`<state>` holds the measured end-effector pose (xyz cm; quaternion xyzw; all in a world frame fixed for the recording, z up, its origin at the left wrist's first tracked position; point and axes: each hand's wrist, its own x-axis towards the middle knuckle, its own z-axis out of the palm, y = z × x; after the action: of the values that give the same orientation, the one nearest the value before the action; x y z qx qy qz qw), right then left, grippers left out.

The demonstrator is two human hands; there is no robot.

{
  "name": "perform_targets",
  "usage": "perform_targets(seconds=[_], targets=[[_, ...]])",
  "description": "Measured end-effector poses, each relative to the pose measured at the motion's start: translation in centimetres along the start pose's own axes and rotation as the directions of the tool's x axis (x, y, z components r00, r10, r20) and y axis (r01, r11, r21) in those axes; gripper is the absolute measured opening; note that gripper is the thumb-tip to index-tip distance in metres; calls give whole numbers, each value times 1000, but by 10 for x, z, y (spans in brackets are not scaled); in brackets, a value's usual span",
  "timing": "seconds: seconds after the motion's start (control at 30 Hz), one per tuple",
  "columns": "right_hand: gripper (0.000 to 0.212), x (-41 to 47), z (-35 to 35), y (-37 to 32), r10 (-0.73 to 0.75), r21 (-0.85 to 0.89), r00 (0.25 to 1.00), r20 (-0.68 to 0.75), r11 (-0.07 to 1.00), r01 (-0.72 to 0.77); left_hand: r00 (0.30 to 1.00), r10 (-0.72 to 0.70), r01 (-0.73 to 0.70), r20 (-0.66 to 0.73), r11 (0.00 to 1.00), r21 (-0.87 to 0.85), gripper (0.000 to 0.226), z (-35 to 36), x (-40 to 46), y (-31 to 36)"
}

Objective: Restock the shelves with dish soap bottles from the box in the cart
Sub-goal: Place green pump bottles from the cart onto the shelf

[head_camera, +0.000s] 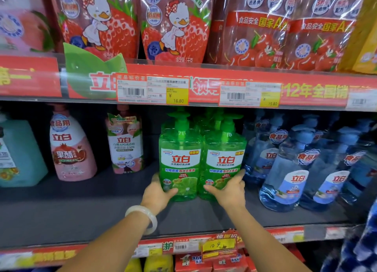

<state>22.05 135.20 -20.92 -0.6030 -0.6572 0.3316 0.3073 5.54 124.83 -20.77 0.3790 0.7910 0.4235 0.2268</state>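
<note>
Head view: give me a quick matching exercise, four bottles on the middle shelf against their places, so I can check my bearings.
Things:
1. green bottles
2. blue bottles
3. pink bottle
4. teal jug

Places:
A. far left edge of the shelf
B. right of the green ones
C. centre, between the left hand and the right hand
D. left part, just right of the teal one

Pairs: 1-C, 2-B, 3-D, 4-A
</note>
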Motion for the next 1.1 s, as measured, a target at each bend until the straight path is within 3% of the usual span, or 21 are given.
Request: perform_targets(seconds=[0.07, 0.13, 0.27, 0.33, 0.43, 0.57, 0.7, 0.9, 1.0, 1.1], targets=[[119, -9, -3, 2, 53, -65, 999, -3, 996, -53, 999, 8, -10, 47, 998, 55, 67, 0, -12, -3], [93, -21, -4, 8, 49, -138, 999, 7, 989, -48, 996, 38, -49, 76, 988, 144, 73, -3, -24, -8], [49, -58, 5, 12, -168, -282, 961, 222, 932, 228, 996, 43, -66, 80, 948, 311, 80, -19, -42, -24], [38, -79, 18, 2, -304, -304, 894, 329, 863, 405, 995, 66, -90, 79, 928, 362, 78, -30, -51, -32], [40, -110, 48, -24, -463, -342, 747, 477, 686, 643, 988, 132, -153, 80, 899, 410, 70, -52, -69, -43], [42, -161, 102, -65, -533, -353, 590, 606, 485, 800, 980, 185, -194, 71, 825, 531, 74, -103, -96, -80], [54, -243, 177, -113, -562, -271, 436, 704, 354, 895, 995, 101, -51, -28, 702, 710, 68, -191, -143, -147], [57, -425, 298, -193, -601, -55, 106, 792, 103, 993, 956, -102, 284, -276, 565, 775, 57, -369, -258, -263], [54, -518, 351, -225, -585, 43, -21, 811, 24, 999, 892, -214, 450, -398, 497, 742, 64, -445, -326, -315], [55, -598, 392, -252, -540, 154, -121, 833, 16, 988, 807, -347, 590, -478, 453, 668, 59, -505, -385, -358]])
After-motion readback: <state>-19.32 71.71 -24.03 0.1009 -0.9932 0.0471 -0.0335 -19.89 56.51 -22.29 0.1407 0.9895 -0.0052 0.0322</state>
